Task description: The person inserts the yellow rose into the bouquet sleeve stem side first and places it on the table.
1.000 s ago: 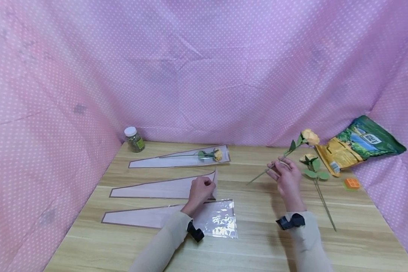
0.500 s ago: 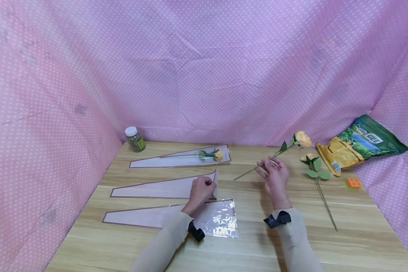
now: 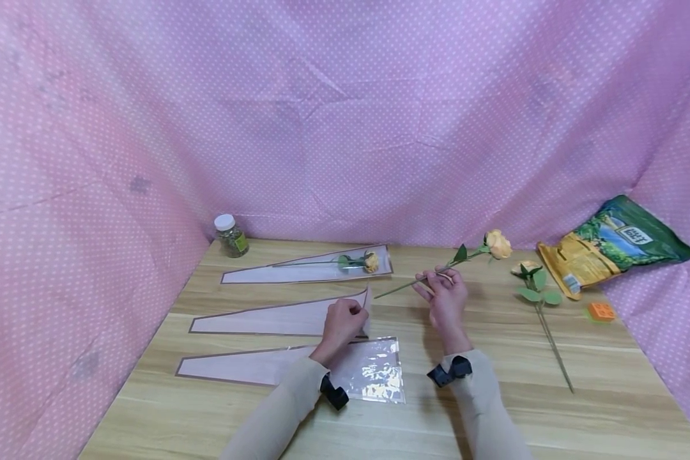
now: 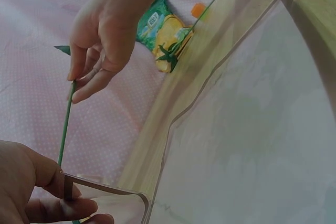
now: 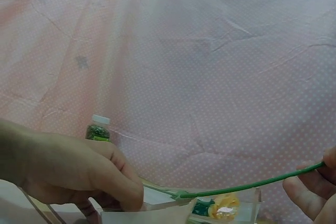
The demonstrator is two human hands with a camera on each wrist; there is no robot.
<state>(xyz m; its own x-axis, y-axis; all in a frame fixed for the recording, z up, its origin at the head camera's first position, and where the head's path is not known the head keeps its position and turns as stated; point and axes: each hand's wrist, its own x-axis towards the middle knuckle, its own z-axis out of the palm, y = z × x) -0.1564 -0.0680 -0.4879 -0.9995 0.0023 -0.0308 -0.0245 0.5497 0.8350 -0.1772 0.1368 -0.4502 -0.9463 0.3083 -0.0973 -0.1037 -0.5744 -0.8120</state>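
My left hand [image 3: 342,321] pinches the raised edge at the wide end of the middle tapered flower sleeve [image 3: 264,321], lifting it off the table. In the left wrist view the sleeve's brown-bordered edge [image 4: 107,186] bends up at the fingers. My right hand [image 3: 447,301] holds a yellow artificial rose [image 3: 498,245] by its green stem, bloom to the right. The stem's lower end is close to the sleeve's wide end; I cannot tell whether it is inside. Behind lies another sleeve [image 3: 259,275] with a yellow rose [image 3: 370,262] in it. A third, clear-fronted sleeve [image 3: 230,368] lies in front, partly under my left forearm.
Another yellow rose [image 3: 531,295] lies on the wooden table [image 3: 609,396] to the right. Beyond it are a green and yellow bag [image 3: 615,243] and an orange block [image 3: 601,312]. A white-capped jar [image 3: 231,237] stands back left, before the pink dotted cloth [image 3: 345,128].
My right hand has moved left with the rose, bringing the stem's end up to the middle sleeve's wide end. My left hand keeps its pinch on the sleeve edge.
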